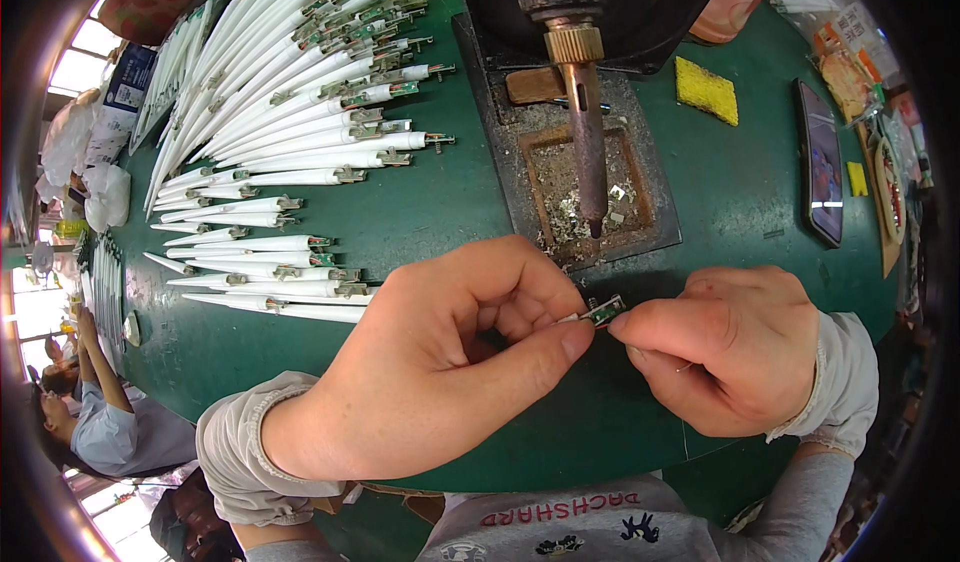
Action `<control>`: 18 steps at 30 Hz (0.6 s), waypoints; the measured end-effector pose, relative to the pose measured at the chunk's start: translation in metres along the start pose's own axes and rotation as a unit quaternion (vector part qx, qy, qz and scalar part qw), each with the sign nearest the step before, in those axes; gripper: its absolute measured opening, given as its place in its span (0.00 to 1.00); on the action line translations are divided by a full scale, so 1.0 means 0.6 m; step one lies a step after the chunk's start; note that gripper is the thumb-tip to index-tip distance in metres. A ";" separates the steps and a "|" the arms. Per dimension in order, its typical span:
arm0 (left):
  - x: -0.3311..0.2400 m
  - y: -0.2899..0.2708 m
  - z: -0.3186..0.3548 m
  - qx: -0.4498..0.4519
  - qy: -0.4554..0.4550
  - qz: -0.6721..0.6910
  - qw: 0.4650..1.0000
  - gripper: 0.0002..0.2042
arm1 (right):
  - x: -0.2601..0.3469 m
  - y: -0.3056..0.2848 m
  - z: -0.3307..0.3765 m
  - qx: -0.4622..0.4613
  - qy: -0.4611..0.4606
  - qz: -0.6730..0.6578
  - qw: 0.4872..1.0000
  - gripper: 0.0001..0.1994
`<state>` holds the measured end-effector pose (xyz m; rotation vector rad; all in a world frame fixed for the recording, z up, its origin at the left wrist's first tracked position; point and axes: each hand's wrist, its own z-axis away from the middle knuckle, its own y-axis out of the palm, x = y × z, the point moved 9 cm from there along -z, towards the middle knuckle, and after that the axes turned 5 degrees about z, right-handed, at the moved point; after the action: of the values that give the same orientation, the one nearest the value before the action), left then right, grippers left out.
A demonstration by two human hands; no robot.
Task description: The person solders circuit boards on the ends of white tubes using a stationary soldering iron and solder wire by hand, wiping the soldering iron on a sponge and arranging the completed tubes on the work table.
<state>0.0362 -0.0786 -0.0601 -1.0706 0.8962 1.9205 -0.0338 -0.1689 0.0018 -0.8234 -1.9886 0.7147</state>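
Observation:
My left hand (430, 362) is closed, pinching a small green circuit board (605, 311) with metal parts between thumb and fingers. Whatever lies behind the board is mostly hidden in that hand. My right hand (725, 347) is also closed, its thumb and forefinger tips meeting the board's right end. A short bit of thin wire (684, 368) shows between its fingers; the rest is hidden. Just beyond both hands, a soldering iron (590, 152) points tip down over a dark metal tray (655, 222) with silvery scraps in it.
Many white tapered sticks (290, 112) with green board ends lie fanned out at the left. Right of the iron are a yellow sponge (706, 90) and a phone (822, 162). Another person (135, 417) sits at the far left. The green tabletop (430, 212) lies under everything.

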 end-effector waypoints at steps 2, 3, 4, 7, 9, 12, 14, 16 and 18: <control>-0.003 -0.001 0.000 -0.004 0.013 -0.002 1.000 0.07 | 0.001 0.005 0.000 0.011 -0.006 -0.017 1.000 0.16; -0.003 -0.003 0.000 -0.011 0.012 0.008 1.000 0.07 | 0.002 0.007 0.000 0.015 -0.008 -0.022 1.000 0.16; -0.002 -0.004 0.000 -0.016 0.008 0.022 1.000 0.06 | 0.002 0.007 0.000 0.007 -0.004 -0.031 0.999 0.16; 0.000 -0.004 0.001 -0.013 -0.011 0.013 1.000 0.06 | -0.001 0.003 0.001 0.006 0.014 -0.037 0.999 0.15; -0.002 -0.003 0.000 -0.011 -0.011 0.004 1.000 0.06 | -0.003 0.002 0.000 0.012 0.028 -0.033 0.999 0.14; -0.004 -0.003 -0.002 -0.012 -0.013 0.004 1.000 0.06 | -0.006 -0.008 -0.005 -0.008 0.050 -0.044 0.998 0.14; -0.005 -0.005 -0.004 -0.017 -0.015 0.011 1.000 0.06 | -0.018 0.002 -0.005 0.070 0.106 -0.126 0.984 0.12; -0.005 -0.007 -0.008 -0.017 -0.029 0.013 0.999 0.05 | -0.037 0.013 0.001 0.111 0.200 -0.253 0.940 0.10; -0.006 -0.011 -0.012 -0.028 -0.031 0.026 0.999 0.05 | -0.050 0.025 0.008 0.124 0.272 -0.350 0.888 0.08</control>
<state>0.0459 -0.0821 -0.0612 -1.0232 0.8480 2.0214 -0.0207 -0.1834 -0.0262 -0.0847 -1.4742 0.2523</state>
